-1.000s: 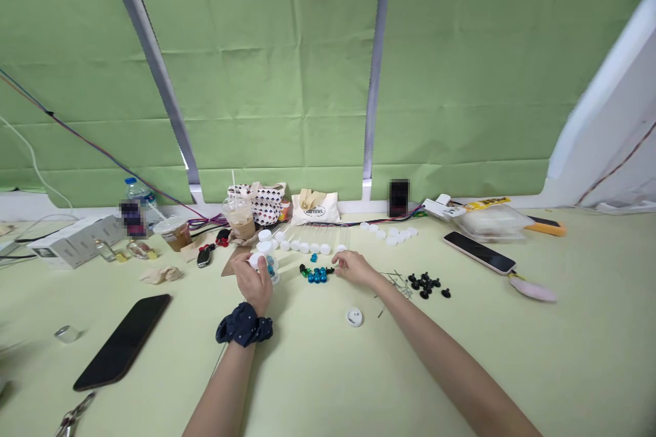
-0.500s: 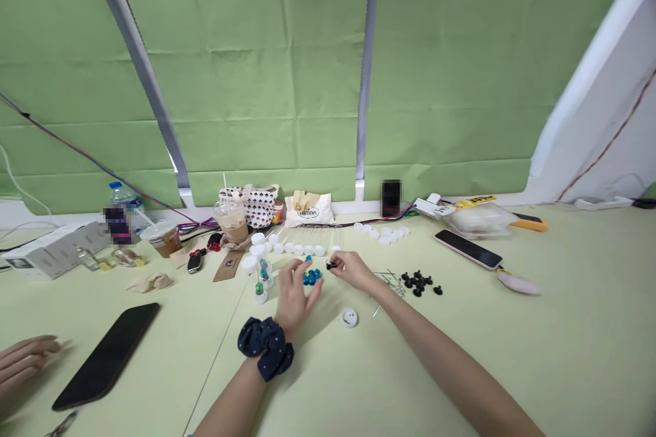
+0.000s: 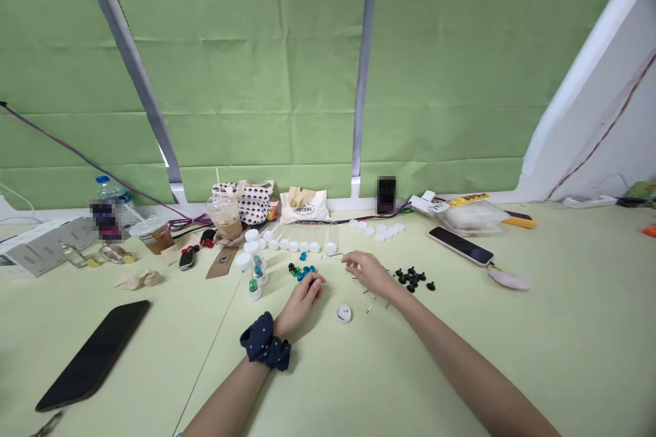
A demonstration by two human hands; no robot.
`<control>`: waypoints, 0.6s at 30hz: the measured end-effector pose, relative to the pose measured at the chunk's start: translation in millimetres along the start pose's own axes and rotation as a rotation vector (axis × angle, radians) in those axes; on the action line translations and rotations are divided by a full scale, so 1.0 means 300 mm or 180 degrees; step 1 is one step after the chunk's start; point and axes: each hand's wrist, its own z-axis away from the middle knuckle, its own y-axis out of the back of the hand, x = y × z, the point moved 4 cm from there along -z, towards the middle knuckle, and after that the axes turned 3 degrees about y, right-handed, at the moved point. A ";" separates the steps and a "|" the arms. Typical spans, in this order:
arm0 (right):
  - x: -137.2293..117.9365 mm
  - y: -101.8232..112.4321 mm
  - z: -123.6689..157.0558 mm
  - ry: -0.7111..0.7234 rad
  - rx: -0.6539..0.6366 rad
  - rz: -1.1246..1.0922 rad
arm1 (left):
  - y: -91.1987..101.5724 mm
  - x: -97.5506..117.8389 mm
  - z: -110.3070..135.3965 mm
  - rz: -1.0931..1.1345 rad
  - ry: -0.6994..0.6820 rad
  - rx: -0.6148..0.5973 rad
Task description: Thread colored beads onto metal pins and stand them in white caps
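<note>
My left hand [image 3: 303, 299], with a dark dotted scrunchie [image 3: 265, 341] on its wrist, has its fingers curled together; whether anything is inside is hidden. Just beyond it lie several shiny blue beads [image 3: 306, 272] with green and dark pieces [image 3: 293, 268] among them. My right hand [image 3: 367, 271] pinches one end of a thin metal pin [image 3: 332, 255] that points left. More metal pins [image 3: 372, 303] lie under and beside that hand. Right of them sits a cluster of black knob-like pieces [image 3: 410, 278]. Between my forearms stands a small round white cap [image 3: 344, 314] holding tiny bits.
Clear tubes with white caps [image 3: 293, 246] lie in a row at the back. Small capped bottles [image 3: 253, 283] stand left of my left hand. Loose white caps [image 3: 382, 229], phones [image 3: 461, 246] [image 3: 95, 355], drink cups [image 3: 225, 215] and a plastic box [image 3: 474, 217] surround the area.
My right hand has moved right, from a small black piece to a metal pin. My left hand has drawn nearer and its fingers have curled. Another person's hand has left the view at left.
</note>
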 end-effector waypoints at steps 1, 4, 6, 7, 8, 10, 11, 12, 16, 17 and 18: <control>0.047 0.027 0.003 -0.0341 -0.0079 0.0452 | 0.004 -0.006 -0.004 0.0104 0.0052 0.0009; 0.145 0.084 0.022 -0.0693 -0.0294 0.0739 | 0.011 -0.014 -0.017 0.0312 0.0152 -0.0023; 0.182 0.091 0.036 -0.0735 -0.0452 0.0715 | 0.016 -0.017 -0.023 0.0278 0.0202 -0.0015; 0.193 0.088 0.041 -0.0756 -0.0519 0.0710 | 0.019 -0.018 -0.025 0.0226 0.0217 0.0000; 0.200 0.082 0.045 -0.0780 -0.0569 0.0708 | 0.022 -0.019 -0.026 0.0165 0.0228 0.0026; 0.207 0.068 0.047 -0.0840 -0.0626 0.0712 | 0.029 -0.022 -0.027 0.0043 0.0232 0.0077; 0.209 0.061 0.046 -0.0868 -0.0643 0.0711 | 0.032 -0.024 -0.027 -0.0011 0.0229 0.0093; 0.210 0.055 0.045 -0.0893 -0.0660 0.0703 | 0.034 -0.027 -0.027 -0.0056 0.0225 0.0106; 0.220 0.045 0.046 -0.0979 -0.0731 0.0614 | 0.039 -0.036 -0.029 -0.0106 0.0260 0.0167; 0.222 0.044 0.047 -0.0992 -0.0743 0.0582 | 0.039 -0.037 -0.029 -0.0079 0.0281 0.0183; 0.225 0.042 0.048 -0.0997 -0.0750 0.0547 | 0.038 -0.038 -0.029 -0.0035 0.0296 0.0198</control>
